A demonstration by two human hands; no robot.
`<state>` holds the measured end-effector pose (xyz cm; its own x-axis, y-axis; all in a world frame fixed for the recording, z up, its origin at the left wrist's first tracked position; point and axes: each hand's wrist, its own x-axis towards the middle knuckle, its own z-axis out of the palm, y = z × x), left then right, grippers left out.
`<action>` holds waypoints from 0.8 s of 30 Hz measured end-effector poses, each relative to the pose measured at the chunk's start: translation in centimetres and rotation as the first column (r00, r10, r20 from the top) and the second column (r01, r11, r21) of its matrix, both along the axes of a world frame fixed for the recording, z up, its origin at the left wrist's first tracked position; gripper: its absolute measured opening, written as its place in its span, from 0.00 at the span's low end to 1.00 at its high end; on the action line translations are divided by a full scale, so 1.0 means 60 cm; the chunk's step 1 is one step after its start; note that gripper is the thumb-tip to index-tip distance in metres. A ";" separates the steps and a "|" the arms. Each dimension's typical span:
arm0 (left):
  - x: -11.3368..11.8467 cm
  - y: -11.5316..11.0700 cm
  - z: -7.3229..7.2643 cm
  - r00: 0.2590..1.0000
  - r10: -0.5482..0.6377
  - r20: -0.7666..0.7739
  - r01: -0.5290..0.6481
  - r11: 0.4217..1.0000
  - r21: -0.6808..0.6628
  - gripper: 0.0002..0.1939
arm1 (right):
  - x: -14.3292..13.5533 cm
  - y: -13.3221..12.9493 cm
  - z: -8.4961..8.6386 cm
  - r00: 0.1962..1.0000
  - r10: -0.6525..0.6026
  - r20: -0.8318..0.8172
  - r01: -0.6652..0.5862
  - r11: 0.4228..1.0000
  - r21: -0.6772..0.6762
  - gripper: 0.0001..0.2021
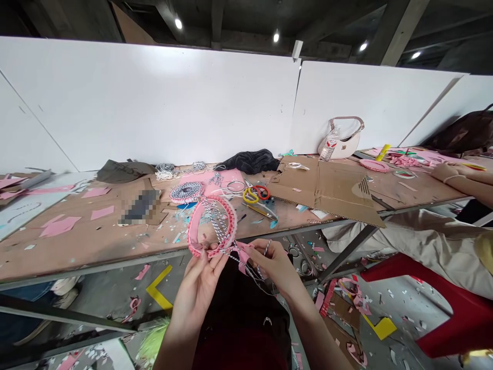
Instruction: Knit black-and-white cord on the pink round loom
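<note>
My left hand (202,275) is closed on the lower rim of a pink hoop (232,213), which has a braided-looking edge and is held up in front of the table edge. Several black-and-white cords (216,218) stretch across its opening. My right hand (275,264) pinches near the hoop's lower right, its fingers on a pink strip (242,257) and the loose ends of striped cord, one looping over a finger. Just behind the hoop lies a coiled black-and-white disc (187,192) on the table. To its right rest yellow-handled scissors (250,195) and red-handled scissors (263,192).
Cardboard (331,182) overhangs the table edge on the right. Behind stand a water bottle (329,145) and a handbag (348,146) against the white partition (173,103). Another person's arm (458,177) rests at far right, near a red stool (435,336). Paper scraps litter the floor.
</note>
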<state>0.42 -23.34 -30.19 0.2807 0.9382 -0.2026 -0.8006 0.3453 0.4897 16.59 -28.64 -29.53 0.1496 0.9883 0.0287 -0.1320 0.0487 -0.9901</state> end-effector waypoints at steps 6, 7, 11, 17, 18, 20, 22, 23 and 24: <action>-0.004 0.006 -0.004 1.000 0.012 0.005 -0.012 1.000 0.015 0.16 | 0.037 -0.025 -0.004 0.986 -0.160 -0.044 0.160 0.987 0.011 0.24; -0.005 0.006 -0.003 1.000 0.019 0.003 -0.019 1.000 0.003 0.17 | 0.044 -0.030 -0.005 0.981 -0.188 -0.046 0.189 0.982 0.016 0.23; -0.006 0.007 0.002 0.998 0.063 -0.002 -0.063 0.998 -0.027 0.20 | 0.066 -0.049 -0.012 0.972 -0.225 -0.062 0.226 0.974 0.023 0.21; -0.007 0.005 0.005 0.988 0.152 0.033 -0.154 0.985 0.076 0.17 | 0.078 -0.061 -0.014 0.971 -0.238 -0.024 0.239 0.970 0.035 0.20; -0.008 0.005 0.004 0.985 0.168 0.039 -0.171 0.981 0.096 0.17 | 0.079 -0.061 -0.014 0.970 -0.240 -0.031 0.241 0.970 0.027 0.20; -0.012 0.007 0.004 0.977 0.208 0.048 -0.212 0.971 0.113 0.16 | 0.083 -0.060 -0.015 0.965 -0.256 -0.051 0.258 0.966 0.024 0.21; -0.017 0.009 0.003 0.967 0.249 0.056 -0.254 0.961 0.108 0.15 | 0.090 -0.060 -0.016 0.948 -0.312 -0.064 0.314 0.949 0.030 0.22; -0.021 0.011 0.003 0.963 0.262 0.055 -0.267 0.958 0.107 0.15 | 0.095 -0.062 -0.017 0.934 -0.352 -0.066 0.354 0.934 0.034 0.23; -0.024 0.012 0.002 0.960 0.274 0.050 -0.278 0.954 0.108 0.14 | 0.102 -0.064 -0.017 0.917 -0.392 -0.066 0.395 0.918 0.039 0.23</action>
